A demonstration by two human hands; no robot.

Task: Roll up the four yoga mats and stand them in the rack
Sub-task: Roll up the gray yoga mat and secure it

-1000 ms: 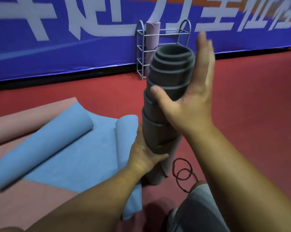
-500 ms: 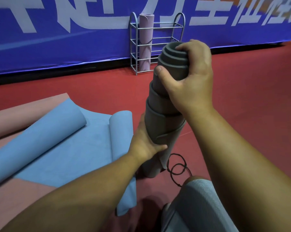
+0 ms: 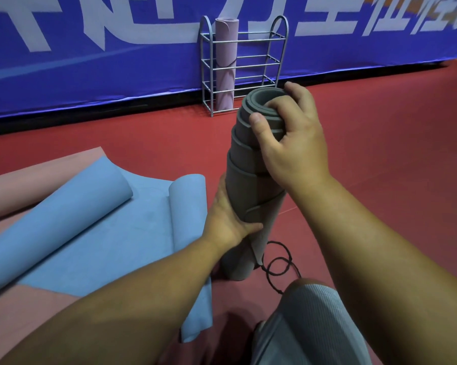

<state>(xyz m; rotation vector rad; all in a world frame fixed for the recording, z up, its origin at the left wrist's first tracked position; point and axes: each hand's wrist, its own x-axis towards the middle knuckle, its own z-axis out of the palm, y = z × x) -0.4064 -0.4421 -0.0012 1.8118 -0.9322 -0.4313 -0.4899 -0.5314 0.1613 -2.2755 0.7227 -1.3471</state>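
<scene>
Behind, red floor (image 3: 380, 154) meets blue banner (image 3: 90, 61)

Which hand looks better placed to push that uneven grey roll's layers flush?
The right hand: it grips the grey mat's stepped top end. The left hand holds it lower down, steadying.

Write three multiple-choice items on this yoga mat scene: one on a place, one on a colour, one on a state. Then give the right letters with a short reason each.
1. Where does the lilac mat stand?
A. at the rack's left end
B. at its right end
C. flat on the floor

2. What colour is the mat partly rolled on the floor?
A. green
B. blue
C. yellow

3. How is the grey mat held?
A. lying flat, untouched
B. upright on end, in the grip of both hands
C. hanging from the rack

Key: 1 A, it fills the leftmost slot. 2 B, it is blue. 3 B, the left hand holds it low, the right hand grips its top.
</scene>
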